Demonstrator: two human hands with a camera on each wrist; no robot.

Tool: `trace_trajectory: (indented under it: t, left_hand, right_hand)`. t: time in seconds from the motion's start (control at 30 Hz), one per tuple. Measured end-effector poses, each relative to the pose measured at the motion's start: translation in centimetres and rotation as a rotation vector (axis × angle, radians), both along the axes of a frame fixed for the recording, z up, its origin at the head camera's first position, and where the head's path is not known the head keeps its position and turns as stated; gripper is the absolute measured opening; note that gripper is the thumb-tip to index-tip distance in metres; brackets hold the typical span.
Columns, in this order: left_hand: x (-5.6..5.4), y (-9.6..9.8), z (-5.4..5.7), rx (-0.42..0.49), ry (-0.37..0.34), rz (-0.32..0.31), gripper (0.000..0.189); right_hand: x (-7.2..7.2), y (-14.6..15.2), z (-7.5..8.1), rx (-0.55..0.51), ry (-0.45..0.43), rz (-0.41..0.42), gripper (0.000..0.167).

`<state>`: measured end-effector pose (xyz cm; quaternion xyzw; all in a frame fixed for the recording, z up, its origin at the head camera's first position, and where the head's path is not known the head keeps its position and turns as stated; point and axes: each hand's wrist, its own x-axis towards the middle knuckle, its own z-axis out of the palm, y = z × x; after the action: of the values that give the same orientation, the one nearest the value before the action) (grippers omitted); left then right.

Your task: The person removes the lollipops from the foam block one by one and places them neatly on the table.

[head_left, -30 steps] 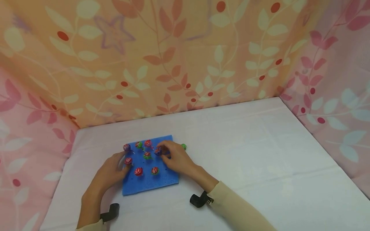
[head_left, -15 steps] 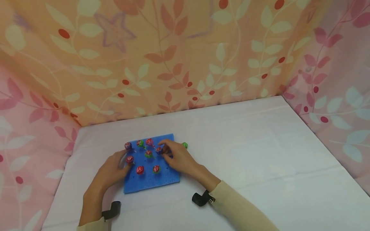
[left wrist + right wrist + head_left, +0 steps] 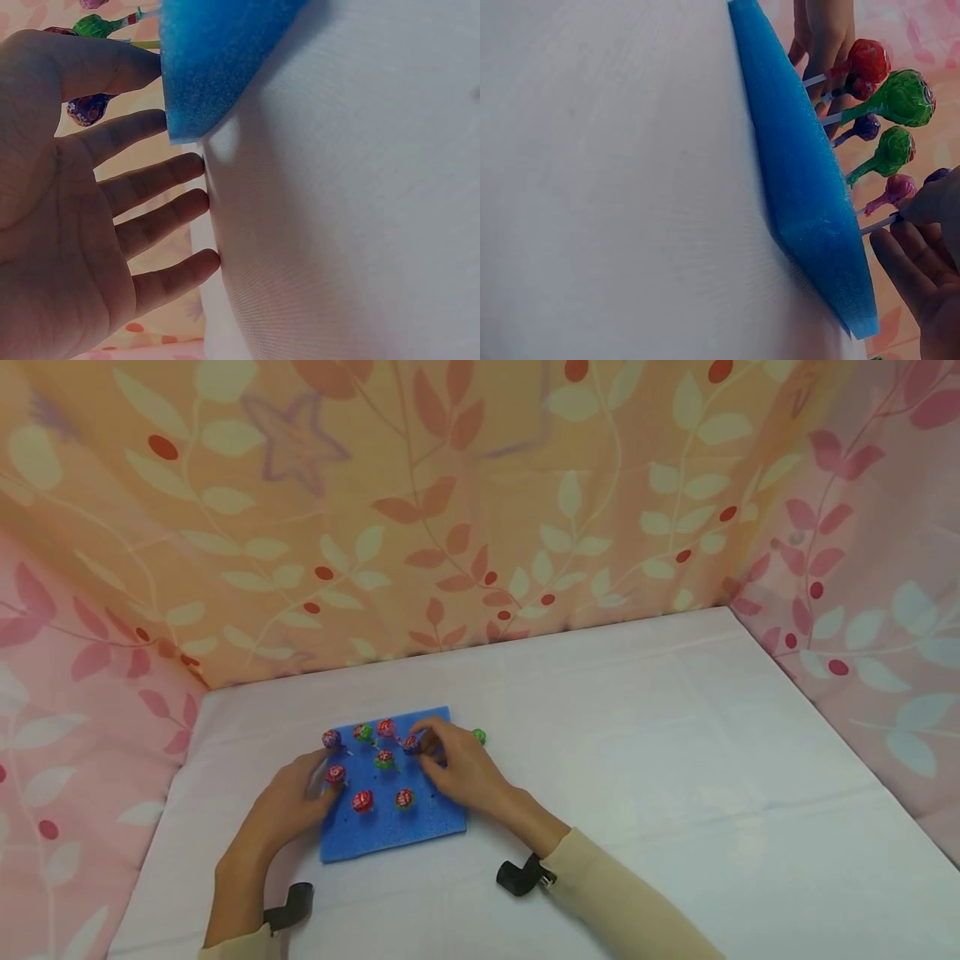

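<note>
A blue foam board (image 3: 427,831) lies on the table with several wrapped lollipops standing in it on their sticks. My right hand (image 3: 463,768), over the board's right side, pinches a purple-wrapped lollipop (image 3: 411,744) between thumb and finger. Its white stick (image 3: 877,224) meets the foam in the right wrist view. My left hand (image 3: 288,797) rests at the board's left edge. Thumb and index fingertips touch the foam in the left wrist view, while the other fingers reach down to the table, fairly straight. Nearest that hand are a red lollipop (image 3: 335,774) and a purple one (image 3: 332,739).
Behind my right hand, a green-wrapped lollipop (image 3: 479,737) shows past the board's right edge, partly hidden by the hand. A white cloth covers the table (image 3: 637,760). Patterned fabric (image 3: 465,510) hangs behind and at both sides.
The purple lollipop in my right hand has shifted slightly toward the back of the board, the fingers moving with it. My left hand stays in place.
</note>
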<state>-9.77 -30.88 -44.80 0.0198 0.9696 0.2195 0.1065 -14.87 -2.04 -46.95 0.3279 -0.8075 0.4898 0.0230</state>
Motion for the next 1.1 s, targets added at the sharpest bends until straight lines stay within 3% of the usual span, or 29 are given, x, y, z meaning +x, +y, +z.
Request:
trace_trajectory:
  t: [0.43,1.1]
  left_hand:
    - [0.1,-0.2,0.1,0.004,-0.018,0.001,0.075]
    - [0.1,-0.1,0.0,0.009,-0.009,0.001,0.074]
  right_hand:
    - [0.3,0.1,0.2,-0.149,-0.059,-0.059,0.033]
    - [0.6,3.1,0.9,-0.134,-0.071,-0.088,0.039]
